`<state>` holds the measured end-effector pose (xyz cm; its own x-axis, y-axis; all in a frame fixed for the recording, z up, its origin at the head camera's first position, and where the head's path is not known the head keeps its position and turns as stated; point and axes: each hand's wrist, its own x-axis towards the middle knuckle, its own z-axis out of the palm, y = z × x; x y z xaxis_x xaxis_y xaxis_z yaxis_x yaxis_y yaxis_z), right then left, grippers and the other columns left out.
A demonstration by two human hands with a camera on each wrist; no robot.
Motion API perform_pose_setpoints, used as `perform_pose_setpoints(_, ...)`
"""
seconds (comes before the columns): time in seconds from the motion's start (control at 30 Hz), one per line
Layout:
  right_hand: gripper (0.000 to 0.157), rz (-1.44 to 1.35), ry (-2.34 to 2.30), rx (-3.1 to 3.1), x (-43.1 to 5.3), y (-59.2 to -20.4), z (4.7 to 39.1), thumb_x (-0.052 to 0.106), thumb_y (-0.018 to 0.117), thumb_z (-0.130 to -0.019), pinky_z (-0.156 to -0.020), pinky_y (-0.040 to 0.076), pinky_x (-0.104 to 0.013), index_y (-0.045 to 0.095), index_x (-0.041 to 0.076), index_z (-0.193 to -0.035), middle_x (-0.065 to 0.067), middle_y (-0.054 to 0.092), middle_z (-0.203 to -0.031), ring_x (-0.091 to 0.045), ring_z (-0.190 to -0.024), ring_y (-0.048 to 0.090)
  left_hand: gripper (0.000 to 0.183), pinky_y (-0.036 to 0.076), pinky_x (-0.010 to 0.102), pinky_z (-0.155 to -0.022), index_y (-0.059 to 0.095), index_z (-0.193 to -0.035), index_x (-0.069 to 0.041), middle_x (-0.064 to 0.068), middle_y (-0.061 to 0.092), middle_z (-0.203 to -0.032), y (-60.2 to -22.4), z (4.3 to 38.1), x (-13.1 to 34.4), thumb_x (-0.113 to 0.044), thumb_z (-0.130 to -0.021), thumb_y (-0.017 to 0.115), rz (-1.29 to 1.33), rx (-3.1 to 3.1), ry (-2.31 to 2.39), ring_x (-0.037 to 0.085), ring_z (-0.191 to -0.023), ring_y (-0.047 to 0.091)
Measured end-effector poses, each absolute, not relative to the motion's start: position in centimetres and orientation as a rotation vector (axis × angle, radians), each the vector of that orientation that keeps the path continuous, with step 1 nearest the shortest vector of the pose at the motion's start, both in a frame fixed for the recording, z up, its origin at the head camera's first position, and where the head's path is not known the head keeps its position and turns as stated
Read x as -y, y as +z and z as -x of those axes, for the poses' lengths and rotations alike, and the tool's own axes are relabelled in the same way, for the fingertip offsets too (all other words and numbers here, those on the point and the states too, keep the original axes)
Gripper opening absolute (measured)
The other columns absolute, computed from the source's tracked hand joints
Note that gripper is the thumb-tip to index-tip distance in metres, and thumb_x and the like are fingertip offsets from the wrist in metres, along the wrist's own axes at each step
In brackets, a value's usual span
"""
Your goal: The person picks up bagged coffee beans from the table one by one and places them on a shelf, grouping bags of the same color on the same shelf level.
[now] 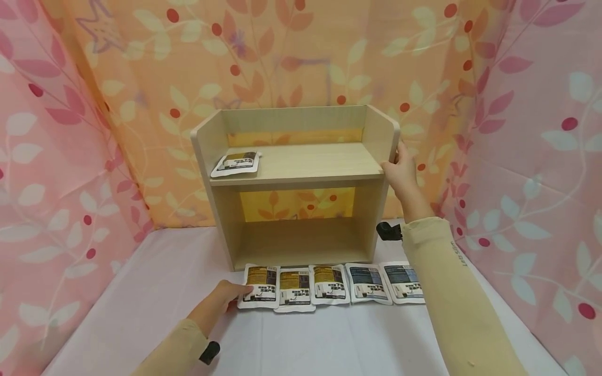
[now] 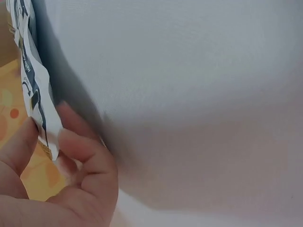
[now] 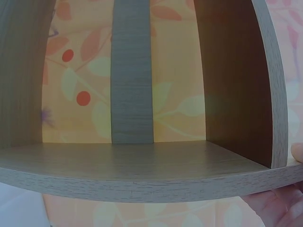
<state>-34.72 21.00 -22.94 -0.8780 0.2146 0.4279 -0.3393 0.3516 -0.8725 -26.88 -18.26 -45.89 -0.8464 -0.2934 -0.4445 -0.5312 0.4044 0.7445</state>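
Note:
At the left end of a row of flat pouches, my left hand [image 1: 221, 300] pinches the edge of a white pouch with a brown and yellow label [image 1: 258, 287]. In the left wrist view, the thumb lies on the printed face of that pouch [image 2: 40, 94] and the curled fingers are behind it. My right hand [image 1: 402, 175] grips the right side panel of a small wooden shelf [image 1: 301, 180], thumb at the front edge. The right wrist view shows the side panel [image 3: 227, 182] between thumb and fingers. Another pouch [image 1: 237, 163] lies on the upper board, at its left.
Beside the pinched pouch lie two more brown-labelled pouches [image 1: 295, 290] and two blue-labelled pouches [image 1: 369, 283], in front of the shelf's base. A white cloth [image 1: 329, 344] covers the table. Patterned curtains [image 1: 301, 52] stand behind and on both sides.

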Motion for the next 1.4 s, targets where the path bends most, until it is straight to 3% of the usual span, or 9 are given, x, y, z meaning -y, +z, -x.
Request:
perform_pose_setpoints(0.13, 0.067, -0.106, 1.573, 2.145, -21.1, -23.0, 34.7, -0.010, 0.046, -0.086, -0.090, 0.044, -0.038, 0.037, 0.013, -0.149, -0.025, 0.055, -0.128, -0.027, -0.111, 0.051, 0.050, 0.050, 0.026, -0.052, 0.050, -0.107, 0.013, 0.011, 0.056, -0.075, -46.0, 26.8, 18.2, -0.022, -0.083, 0.077, 0.750, -2.361, 1.465, 0.018, -0.058, 0.051)
perform_pose_setpoints(0.33, 0.067, -0.097, 1.559, 2.146, -21.1, -23.0, 34.9, -0.010, 0.046, -0.085, -0.089, 0.045, -0.037, 0.037, 0.012, -0.148, -0.025, 0.055, -0.128, -0.027, -0.112, 0.052, 0.044, 0.057, 0.029, -0.056, 0.055, -0.105, 0.010, 0.009, 0.058, -0.073, -45.9, 26.9, 18.2, -0.018, -0.082, 0.078, 0.777, -2.251, 1.548, 0.017, -0.060, 0.059)
perform_pose_setpoints(0.67, 0.065, -0.089, 1.572, 2.158, -20.9, -22.9, 34.8, -0.009, 0.046, -0.087, -0.089, 0.044, -0.037, 0.038, 0.013, -0.147, -0.025, 0.055, -0.128, -0.026, -0.112, 0.052, 0.036, 0.056, 0.024, -0.055, 0.048, -0.120, 0.015, 0.006, 0.067, -0.069, -45.0, 25.0, 17.6, -0.006, -0.094, 0.061, 0.568, -2.027, 1.928, 0.014, -0.057, 0.065)
perform_pose_setpoints(1.4, 0.070, -0.078, 1.580, 2.142, -20.9, -22.9, 34.7, -0.009, 0.046, -0.085, -0.088, 0.044, -0.035, 0.036, 0.015, -0.150, -0.024, 0.055, -0.130, -0.026, -0.114, 0.051, 0.042, 0.057, 0.025, -0.058, 0.043, -0.125, 0.024, 0.011, 0.069, -0.081, -43.9, 23.4, 17.9, -0.003, -0.096, 0.057, 0.406, -1.983, 2.148, 0.017, -0.062, 0.068)
